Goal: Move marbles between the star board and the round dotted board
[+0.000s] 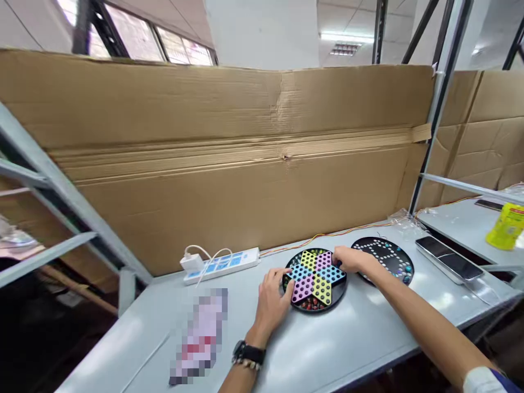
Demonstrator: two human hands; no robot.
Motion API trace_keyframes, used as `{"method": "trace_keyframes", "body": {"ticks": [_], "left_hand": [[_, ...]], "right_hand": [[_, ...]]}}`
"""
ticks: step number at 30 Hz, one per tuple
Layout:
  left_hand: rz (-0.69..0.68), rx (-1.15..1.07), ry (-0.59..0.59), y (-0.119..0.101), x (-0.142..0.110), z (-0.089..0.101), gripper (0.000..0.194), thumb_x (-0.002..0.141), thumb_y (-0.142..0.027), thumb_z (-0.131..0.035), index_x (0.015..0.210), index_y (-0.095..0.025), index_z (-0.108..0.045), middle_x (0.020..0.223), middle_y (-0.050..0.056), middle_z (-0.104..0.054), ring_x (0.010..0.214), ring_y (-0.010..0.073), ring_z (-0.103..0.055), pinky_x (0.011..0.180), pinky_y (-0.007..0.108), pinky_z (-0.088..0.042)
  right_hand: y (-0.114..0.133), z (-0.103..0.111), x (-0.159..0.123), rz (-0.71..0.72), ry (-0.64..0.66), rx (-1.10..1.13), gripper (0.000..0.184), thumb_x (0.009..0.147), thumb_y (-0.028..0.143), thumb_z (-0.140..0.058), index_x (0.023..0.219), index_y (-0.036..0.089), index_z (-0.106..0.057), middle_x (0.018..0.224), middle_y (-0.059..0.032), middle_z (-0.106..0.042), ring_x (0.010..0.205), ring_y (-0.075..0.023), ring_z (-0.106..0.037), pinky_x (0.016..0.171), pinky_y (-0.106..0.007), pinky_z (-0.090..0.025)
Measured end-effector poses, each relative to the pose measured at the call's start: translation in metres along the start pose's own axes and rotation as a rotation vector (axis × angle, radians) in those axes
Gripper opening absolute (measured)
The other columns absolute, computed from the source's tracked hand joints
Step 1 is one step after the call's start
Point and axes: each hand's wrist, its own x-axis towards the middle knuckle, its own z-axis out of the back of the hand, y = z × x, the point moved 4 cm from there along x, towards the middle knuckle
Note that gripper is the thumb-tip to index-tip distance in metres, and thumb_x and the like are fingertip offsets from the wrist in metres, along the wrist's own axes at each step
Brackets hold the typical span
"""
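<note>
Star board [315,272] on the table [295,360], its blue-tipped axis running left to right.
My left hand [271,299] lies spread at its left edge; my right hand [347,258] curls at its right; whether it grips, I cannot tell.

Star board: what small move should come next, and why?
Probably steady the tray with the left hand: that hand is at the left side of the star, the right hand is at its upper right, and a tilt might spill the loose marbles along the tray's near edge.
</note>
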Motion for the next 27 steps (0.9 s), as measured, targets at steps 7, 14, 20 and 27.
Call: {"method": "trace_keyframes", "body": {"ticks": [7,14,20,27], "left_hand": [[-0.004,0.008,0.006,-0.003,0.0,0.003,0.037,0.113,-0.046,-0.066,0.134,-0.03,-0.092,0.136,0.012,-0.093,0.135,0.04,-0.086,0.119,0.062,-0.073],[0.003,0.014,0.029,-0.004,-0.001,0.002,0.035,0.114,-0.043,-0.067,0.134,-0.03,-0.091,0.14,0.012,-0.093,0.137,0.039,-0.087,0.122,0.063,-0.072],[0.012,0.012,0.036,-0.002,0.001,-0.001,0.031,0.112,-0.045,-0.07,0.133,-0.035,-0.091,0.138,0.009,-0.093,0.138,0.038,-0.087,0.122,0.059,-0.072],[0.012,0.017,0.035,-0.001,0.002,0.001,0.036,0.112,-0.046,-0.065,0.132,-0.032,-0.091,0.137,0.012,-0.092,0.137,0.0408,-0.087,0.119,0.062,-0.073]], "right_hand": [[0.004,0.006,-0.011,-0.095,-0.073,0.066,0.016,0.085,0.008,-0.086,0.089,0.02,-0.096,0.103,-0.0117,-0.094,0.097,-0.0313,-0.08,0.092,-0.039,-0.066],[-0.036,0.025,-0.045,-0.13,-0.268,0.17,0.015,0.098,0.028,-0.087,0.099,0.02,-0.099,0.117,-0.0156,-0.095,0.11,-0.0343,-0.084,0.107,-0.043,-0.068],[-0.08,0.026,-0.077,-0.249,-0.292,0.126,0.019,0.106,0.029,-0.08,0.104,0.023,-0.098,0.122,-0.0164,-0.098,0.118,-0.036,-0.089,0.113,-0.043,-0.067],[-0.041,0.019,-0.057,-0.116,-0.357,0.11,0.037,0.118,0.023,-0.07,0.143,0.018,-0.096,0.153,-0.0216,-0.093,0.132,-0.0346,-0.087,0.126,-0.047,-0.066]]}}
